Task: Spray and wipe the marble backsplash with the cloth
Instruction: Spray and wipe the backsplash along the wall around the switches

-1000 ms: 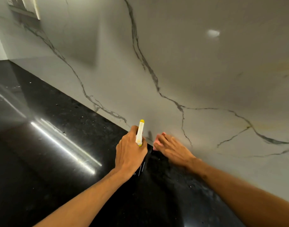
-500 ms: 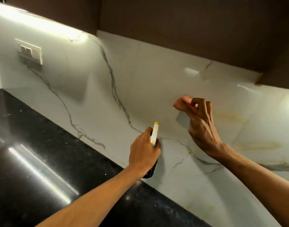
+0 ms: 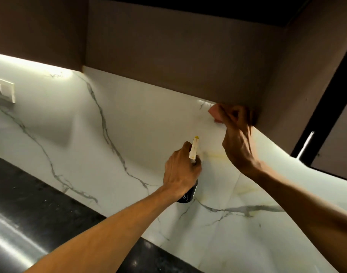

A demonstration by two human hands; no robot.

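At the top edge of the marble backsplash (image 3: 149, 119), just under the upper cabinet (image 3: 168, 56), sat one small pink cloth (image 3: 215, 113), pinched in the curled fingers of the right hand (image 3: 237, 138) and seemingly against the stone. The backsplash was white, grey-veined and glossy, with faint yellowish streaks beside the spray bottle (image 3: 193, 149). The left hand (image 3: 180, 172) was wrapped round that bottle, nozzle toward the wall, above the black counter (image 3: 30, 203). Step judged: wiping, not spraying. The next move likely called for firm strokes down across the streaked patch.
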